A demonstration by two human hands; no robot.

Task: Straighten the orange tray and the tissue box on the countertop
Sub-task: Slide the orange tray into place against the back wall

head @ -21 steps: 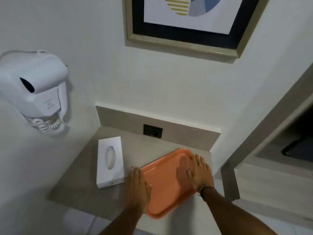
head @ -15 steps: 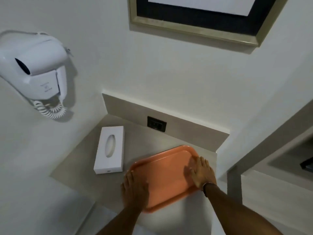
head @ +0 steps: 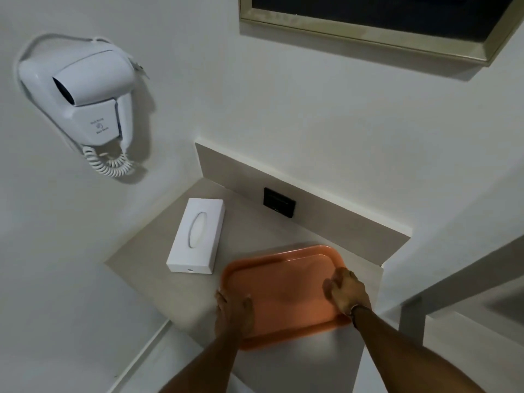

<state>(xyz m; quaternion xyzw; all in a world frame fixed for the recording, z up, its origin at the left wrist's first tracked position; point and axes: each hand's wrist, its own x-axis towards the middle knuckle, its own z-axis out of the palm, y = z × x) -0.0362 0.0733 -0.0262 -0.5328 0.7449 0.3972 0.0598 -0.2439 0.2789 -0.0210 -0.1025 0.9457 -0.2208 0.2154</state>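
While both hands press on it, one orange tray (head: 286,285) lies on the near right part of the countertop (head: 241,231), and one white tissue box (head: 196,235) lies to its left, near but not touching. The left hand (head: 234,314) rests flat with fingers spread over the tray's near left rim, grasping nothing; the right hand (head: 347,292) sits on the tray's right side with fingers curled, and whether it grips the rim cannot be told. The tray is a shallow rounded rectangle with a raised lip, empty, its long edges angled against the counter's edges. The tissue box is a long white block with an oval slot on top, also lying skewed. The countertop is a beige, matte slab set into a corner, with a low backsplash of the same colour carrying one black socket plate (head: 279,202). On the white wall to the left hangs one white hair dryer (head: 85,92) with a coiled cord, and one framed picture (head: 382,21) hangs at the far top.
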